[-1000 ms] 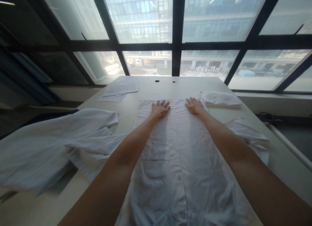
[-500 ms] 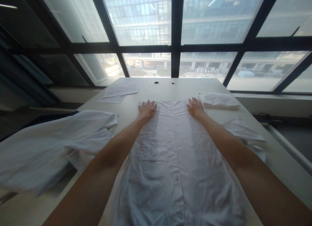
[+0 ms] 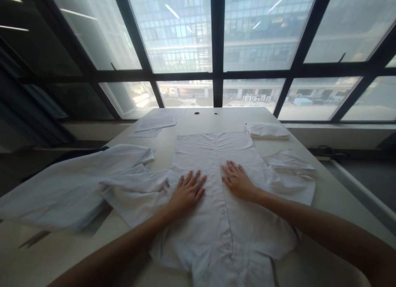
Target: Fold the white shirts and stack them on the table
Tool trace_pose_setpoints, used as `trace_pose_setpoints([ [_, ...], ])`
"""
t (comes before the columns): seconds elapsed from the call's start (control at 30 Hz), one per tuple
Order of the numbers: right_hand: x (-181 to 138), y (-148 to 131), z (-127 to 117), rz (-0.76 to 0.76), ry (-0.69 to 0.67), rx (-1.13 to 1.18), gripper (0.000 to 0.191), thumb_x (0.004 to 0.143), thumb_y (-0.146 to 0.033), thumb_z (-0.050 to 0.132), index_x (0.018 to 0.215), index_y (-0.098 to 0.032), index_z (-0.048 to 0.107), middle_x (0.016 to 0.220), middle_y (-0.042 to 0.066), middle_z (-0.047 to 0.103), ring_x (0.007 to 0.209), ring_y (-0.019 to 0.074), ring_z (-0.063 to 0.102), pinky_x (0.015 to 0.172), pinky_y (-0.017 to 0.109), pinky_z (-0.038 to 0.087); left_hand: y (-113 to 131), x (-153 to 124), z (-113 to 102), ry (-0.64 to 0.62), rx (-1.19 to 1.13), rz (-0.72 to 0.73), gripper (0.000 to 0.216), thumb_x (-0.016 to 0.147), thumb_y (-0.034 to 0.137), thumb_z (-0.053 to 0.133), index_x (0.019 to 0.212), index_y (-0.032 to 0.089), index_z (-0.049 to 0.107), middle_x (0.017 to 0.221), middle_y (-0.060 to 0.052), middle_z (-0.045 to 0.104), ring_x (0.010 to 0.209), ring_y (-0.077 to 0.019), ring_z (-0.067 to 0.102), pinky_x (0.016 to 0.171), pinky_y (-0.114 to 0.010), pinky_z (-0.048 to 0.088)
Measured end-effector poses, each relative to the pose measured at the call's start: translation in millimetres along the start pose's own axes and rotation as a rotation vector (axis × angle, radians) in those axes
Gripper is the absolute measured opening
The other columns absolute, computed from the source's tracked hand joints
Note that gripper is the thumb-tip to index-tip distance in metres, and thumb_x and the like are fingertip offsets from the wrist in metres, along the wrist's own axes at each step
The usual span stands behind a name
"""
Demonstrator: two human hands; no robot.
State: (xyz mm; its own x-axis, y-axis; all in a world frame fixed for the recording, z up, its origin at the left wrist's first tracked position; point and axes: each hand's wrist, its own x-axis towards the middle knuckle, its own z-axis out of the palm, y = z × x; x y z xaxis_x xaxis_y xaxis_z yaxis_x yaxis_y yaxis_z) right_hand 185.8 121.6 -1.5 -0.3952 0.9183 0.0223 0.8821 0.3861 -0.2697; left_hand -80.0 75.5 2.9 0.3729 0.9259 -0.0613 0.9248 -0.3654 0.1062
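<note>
A white buttoned shirt (image 3: 213, 155) lies flat, front up, along the middle of a pale table (image 3: 235, 117). My left hand (image 3: 187, 190) rests palm down on the shirt just left of the button line, fingers spread. On the other side of the button line my right hand (image 3: 236, 179) also lies flat on the cloth, fingers stretched. Neither hand holds anything. One sleeve (image 3: 289, 171) lies bunched on the right of the shirt, the other (image 3: 136, 190) on the left.
A second white garment (image 3: 68, 183) is spread over the table's left side. A folded white cloth (image 3: 267, 130) sits at the far right, loose papers (image 3: 154, 124) at the far left. Two round holes (image 3: 206, 112) mark the table's far edge, below large windows.
Both hands have slid from the shirt's far hem back toward me to its middle. The camera has pulled back and tilted, so the shirt's far edge now shows uncovered.
</note>
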Motion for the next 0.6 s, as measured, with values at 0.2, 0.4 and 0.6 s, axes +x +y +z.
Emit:
trace_pose_setpoints([
  [0.2,-45,8,5,0.146,0.077,-0.093,0.062,0.103,-0.043,0.032,0.160,-0.019,0.037,0.168,0.015,0.021,0.157,0.0315,0.014,0.124,0.057,0.014,-13,-21,0,0.033,0.021,-0.049,0.058,0.104,0.056,0.031,0.160,0.044,0.027,0.169,0.003,0.016,0.157,-0.0331,0.009,0.123,-0.063,0.015],
  [0.4,-41,14,11,0.200,0.113,-0.137,0.062,0.103,-0.044,0.033,0.160,-0.022,0.035,0.168,0.014,0.024,0.156,0.0306,0.016,0.123,0.058,0.015,-31,-13,-7,0.049,0.054,-0.022,0.057,0.104,0.052,0.034,0.160,0.043,0.028,0.170,0.003,0.017,0.157,-0.0338,0.010,0.121,-0.064,0.016],
  [0.6,-22,6,3,0.200,0.115,-0.128,0.062,0.104,-0.043,0.033,0.161,-0.017,0.033,0.167,0.018,0.025,0.155,0.0327,0.019,0.122,0.059,0.017,-45,0,-17,0.047,0.080,0.020,0.056,0.106,0.048,0.029,0.161,0.038,0.027,0.170,-0.001,0.017,0.157,-0.0343,0.011,0.120,-0.066,0.018],
])
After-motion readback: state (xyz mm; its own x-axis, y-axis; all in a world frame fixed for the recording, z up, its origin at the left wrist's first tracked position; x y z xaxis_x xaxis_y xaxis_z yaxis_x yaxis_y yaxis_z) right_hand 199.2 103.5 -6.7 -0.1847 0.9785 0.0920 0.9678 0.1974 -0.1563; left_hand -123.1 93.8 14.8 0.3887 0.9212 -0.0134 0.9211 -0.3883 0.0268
